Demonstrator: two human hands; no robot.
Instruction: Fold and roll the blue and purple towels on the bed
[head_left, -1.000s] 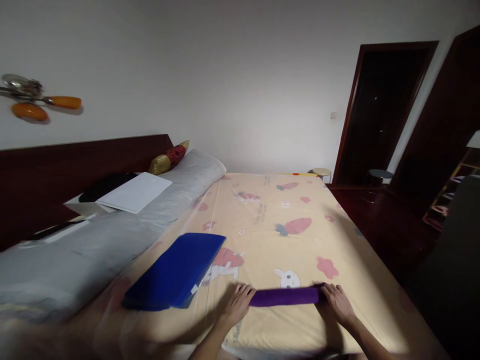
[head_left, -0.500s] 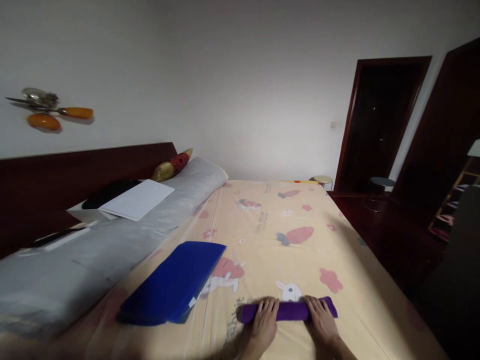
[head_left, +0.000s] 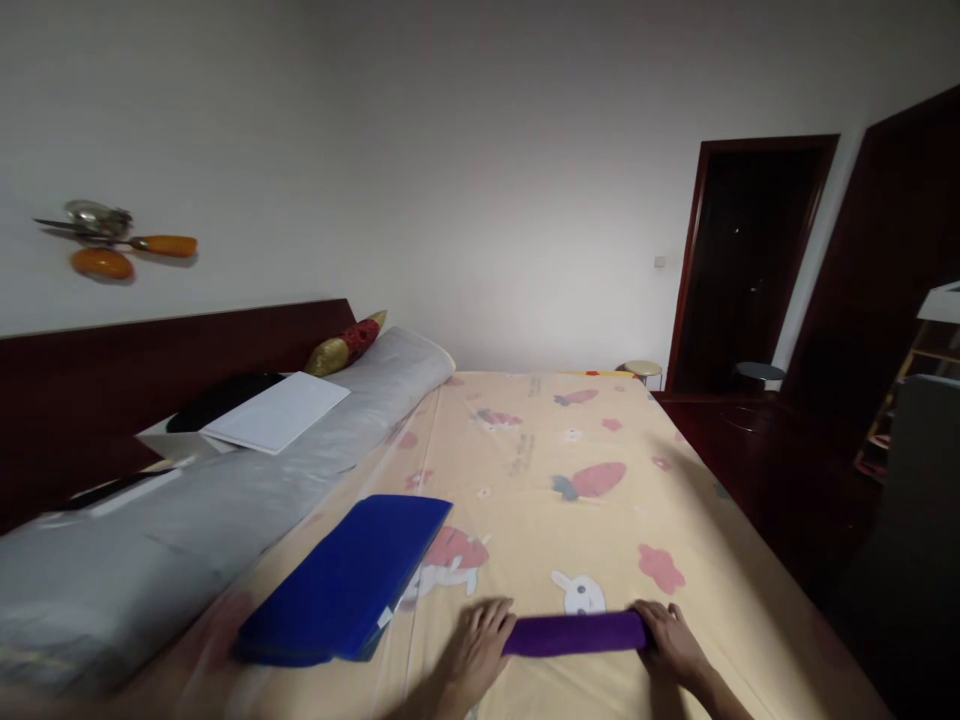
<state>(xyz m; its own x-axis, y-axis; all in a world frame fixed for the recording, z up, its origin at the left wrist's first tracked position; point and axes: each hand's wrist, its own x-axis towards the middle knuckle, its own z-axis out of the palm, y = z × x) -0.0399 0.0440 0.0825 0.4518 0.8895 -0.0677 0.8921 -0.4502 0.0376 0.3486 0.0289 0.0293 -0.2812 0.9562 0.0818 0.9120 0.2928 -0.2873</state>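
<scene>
A purple cloth rolled into a tight tube (head_left: 574, 634) lies crosswise on the yellow patterned bed sheet (head_left: 540, 470) near the front edge. My left hand (head_left: 478, 648) rests at the roll's left end with its fingers stretched over the sheet and touching the end. My right hand (head_left: 671, 638) is at the right end, fingers curled against it. A folded blue cloth (head_left: 346, 580) lies flat on the sheet to the left of my left hand.
A long grey bolster (head_left: 225, 500) runs along the dark headboard (head_left: 150, 370) at left, with a white sheet of paper (head_left: 276, 410) and a gold-red cushion (head_left: 345, 342) on it. Dark floor, a doorway (head_left: 739, 260) and stools lie to the right.
My hands moved from the middle of the purple roll out to its two ends. The camera view tilted up slightly.
</scene>
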